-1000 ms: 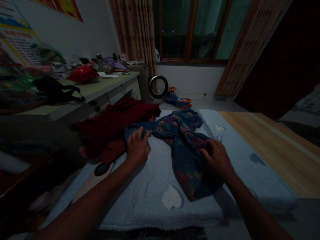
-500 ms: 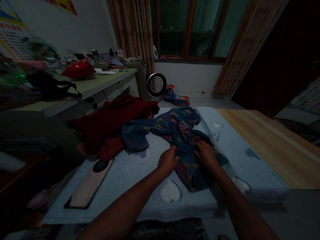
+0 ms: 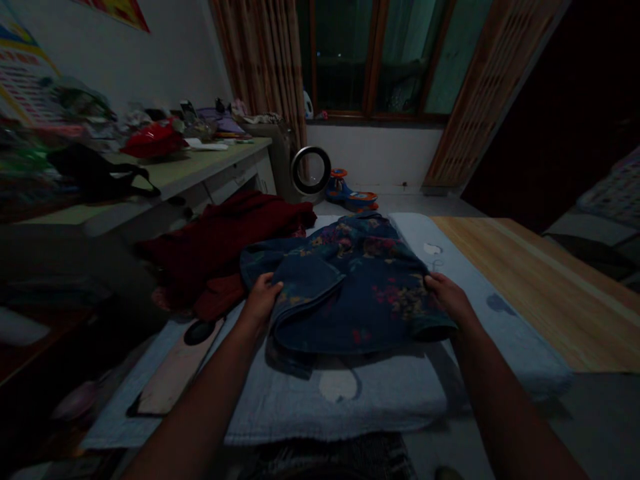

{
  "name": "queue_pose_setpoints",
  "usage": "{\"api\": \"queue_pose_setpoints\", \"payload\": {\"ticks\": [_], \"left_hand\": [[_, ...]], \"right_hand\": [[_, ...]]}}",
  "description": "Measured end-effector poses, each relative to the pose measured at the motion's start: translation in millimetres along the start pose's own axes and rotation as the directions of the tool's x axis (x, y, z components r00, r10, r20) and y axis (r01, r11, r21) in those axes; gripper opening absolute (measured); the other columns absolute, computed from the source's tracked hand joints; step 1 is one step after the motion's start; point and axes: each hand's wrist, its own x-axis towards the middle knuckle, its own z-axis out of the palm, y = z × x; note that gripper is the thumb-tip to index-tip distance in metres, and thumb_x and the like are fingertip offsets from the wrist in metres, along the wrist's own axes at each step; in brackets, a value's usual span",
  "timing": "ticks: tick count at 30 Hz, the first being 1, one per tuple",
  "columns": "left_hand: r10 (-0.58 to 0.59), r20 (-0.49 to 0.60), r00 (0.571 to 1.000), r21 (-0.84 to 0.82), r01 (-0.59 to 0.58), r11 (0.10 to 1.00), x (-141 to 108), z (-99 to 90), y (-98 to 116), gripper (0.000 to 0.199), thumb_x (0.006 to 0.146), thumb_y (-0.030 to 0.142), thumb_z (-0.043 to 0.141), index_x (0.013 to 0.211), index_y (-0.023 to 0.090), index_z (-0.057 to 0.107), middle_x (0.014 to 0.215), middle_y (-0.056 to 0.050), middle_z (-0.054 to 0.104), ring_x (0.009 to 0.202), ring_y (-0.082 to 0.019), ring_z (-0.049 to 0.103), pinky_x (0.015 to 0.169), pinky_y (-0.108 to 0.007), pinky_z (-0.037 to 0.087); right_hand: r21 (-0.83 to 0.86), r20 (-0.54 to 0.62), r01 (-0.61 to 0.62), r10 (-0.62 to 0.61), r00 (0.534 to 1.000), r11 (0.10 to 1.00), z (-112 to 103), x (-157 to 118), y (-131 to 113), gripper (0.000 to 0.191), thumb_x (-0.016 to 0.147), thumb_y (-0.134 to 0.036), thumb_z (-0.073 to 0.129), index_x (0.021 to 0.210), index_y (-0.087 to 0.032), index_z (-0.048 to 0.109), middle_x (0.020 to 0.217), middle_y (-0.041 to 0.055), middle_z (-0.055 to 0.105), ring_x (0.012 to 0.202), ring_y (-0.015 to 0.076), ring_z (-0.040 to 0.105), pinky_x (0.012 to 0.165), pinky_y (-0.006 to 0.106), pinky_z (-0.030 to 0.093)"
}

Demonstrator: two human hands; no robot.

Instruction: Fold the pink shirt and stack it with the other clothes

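A dark blue floral garment (image 3: 360,293) is spread wide over a light blue cover (image 3: 310,417) with heart shapes. My left hand (image 3: 264,298) pinches its left edge, thumb on top. On the right side, my right hand (image 3: 447,298) grips the opposite edge beside a rolled cuff. Between the hands the fabric is stretched out, its near edge curving slightly above the cover. One folded flap lies across its left part. Dark red clothing (image 3: 230,233) is heaped just beyond my left hand.
A pinkish board (image 3: 175,373) with a dark oval lies at the cover's left. Wooden boards (image 3: 540,280) extend on the right. A cluttered desk (image 3: 190,173) stands at the back left, near a round washer door (image 3: 311,171) and a blue-orange ride-on toy (image 3: 350,195).
My hands have moved apart, the left one leftward and the right one slightly rightward. The bunched garment is now opened out wide between them.
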Motion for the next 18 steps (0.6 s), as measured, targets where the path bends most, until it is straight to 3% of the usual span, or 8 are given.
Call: {"api": "queue_pose_setpoints", "payload": {"ticks": [2, 3, 5, 8, 10, 12, 15, 18], "left_hand": [[0.113, -0.089, 0.99, 0.259, -0.086, 0.962, -1.4, -13.3, -10.5, 0.045, 0.075, 0.036, 0.066, 0.115, 0.02, 0.054, 0.119, -0.01, 0.057, 0.107, -0.024, 0.061, 0.097, -0.042, 0.048], [0.186, -0.063, 0.98, 0.37, -0.151, 0.917, -5.5, -17.4, -15.7, 0.048, 0.078, 0.04, 0.064, 0.12, 0.021, 0.052, 0.127, -0.012, 0.052, 0.116, -0.026, 0.057, 0.102, -0.043, 0.045], [0.282, 0.11, 0.953, 0.529, -0.297, 0.795, -18.5, -21.0, -24.5, 0.062, 0.079, 0.048, 0.063, 0.132, 0.022, 0.046, 0.141, -0.014, 0.039, 0.131, -0.029, 0.046, 0.109, -0.046, 0.038], [0.25, 0.366, 0.896, 0.696, -0.443, 0.565, -40.1, -19.7, -33.6, 0.09, 0.065, 0.052, 0.076, 0.142, 0.023, 0.039, 0.156, -0.014, 0.019, 0.143, -0.037, 0.026, 0.115, -0.05, 0.03], [0.198, 0.404, 0.893, 0.786, -0.449, 0.424, -49.4, -17.4, -37.1, 0.097, 0.06, 0.045, 0.082, 0.144, 0.021, 0.04, 0.159, -0.016, 0.011, 0.144, -0.042, 0.02, 0.114, -0.051, 0.03], [0.186, 0.383, 0.905, 0.84, -0.425, 0.337, -52.6, -15.9, -37.8, 0.089, 0.065, 0.035, 0.078, 0.144, 0.019, 0.04, 0.16, -0.018, 0.013, 0.142, -0.042, 0.027, 0.112, -0.05, 0.033], [0.225, 0.318, 0.921, 0.859, -0.38, 0.342, -49.0, -16.8, -31.3, 0.068, 0.072, 0.013, 0.063, 0.139, 0.018, 0.048, 0.155, -0.018, 0.03, 0.131, -0.035, 0.047, 0.108, -0.045, 0.04], [0.244, 0.268, 0.932, 0.72, -0.362, 0.592, -43.2, -21.6, -17.6, 0.049, 0.068, 0.006, 0.053, 0.114, 0.021, 0.065, 0.128, -0.01, 0.062, 0.117, -0.028, 0.06, 0.104, -0.041, 0.045]], "right_hand": [[0.005, 0.007, -0.037, 0.037, 0.999, 0.999, 7.8, -5.9, 20.3, 0.044, 0.073, -0.037, 0.058, 0.112, -0.018, 0.059, 0.07, 0.0002, 0.066, 0.065, 0.0206, 0.064, 0.06, 0.031, 0.05], [-0.005, 0.012, -0.015, 0.015, 1.0, 1.0, 11.5, -9.9, 29.2, 0.05, 0.073, -0.037, 0.059, 0.118, -0.018, 0.056, 0.073, 0.0006, 0.067, 0.066, 0.0205, 0.064, 0.06, 0.031, 0.051], [-0.037, 0.031, 0.052, -0.051, 0.998, 0.998, 16.3, -18.0, 41.4, 0.059, 0.073, -0.038, 0.062, 0.127, -0.018, 0.05, 0.084, 0.0024, 0.068, 0.069, 0.0202, 0.065, 0.06, 0.031, 0.052], [-0.065, 0.064, 0.096, -0.092, 0.994, 0.993, 17.5, -28.1, 43.0, 0.067, 0.074, -0.042, 0.066, 0.133, -0.019, 0.045, 0.099, 0.006, 0.069, 0.077, 0.0211, 0.067, 0.064, 0.031, 0.054], [-0.038, 0.101, 0.092, -0.088, 0.991, 0.995, 17.8, -33.9, 36.6, 0.068, 0.074, -0.042, 0.069, 0.134, -0.021, 0.045, 0.106, 0.0072, 0.069, 0.084, 0.0226, 0.068, 0.07, 0.033, 0.056], [0.051, 0.188, 0.066, -0.075, 0.979, 0.996, 20.3, -41.1, 28.8, 0.067, 0.074, -0.039, 0.07, 0.134, -0.022, 0.045, 0.11, 0.0069, 0.069, 0.09, 0.0234, 0.068, 0.076, 0.035, 0.056], [0.245, 0.37, -0.016, -0.078, 0.926, 0.969, 28.0, -56.8, 18.8, 0.072, 0.073, -0.038, 0.071, 0.138, -0.025, 0.041, 0.111, 0.0058, 0.069, 0.09, 0.0234, 0.069, 0.08, 0.038, 0.056], [0.322, 0.512, -0.075, -0.108, 0.852, 0.944, 34.8, -73.8, 13.1, 0.076, 0.074, -0.042, 0.072, 0.141, -0.027, 0.039, 0.112, 0.0053, 0.069, 0.092, 0.0232, 0.069, 0.084, 0.04, 0.054]]}}
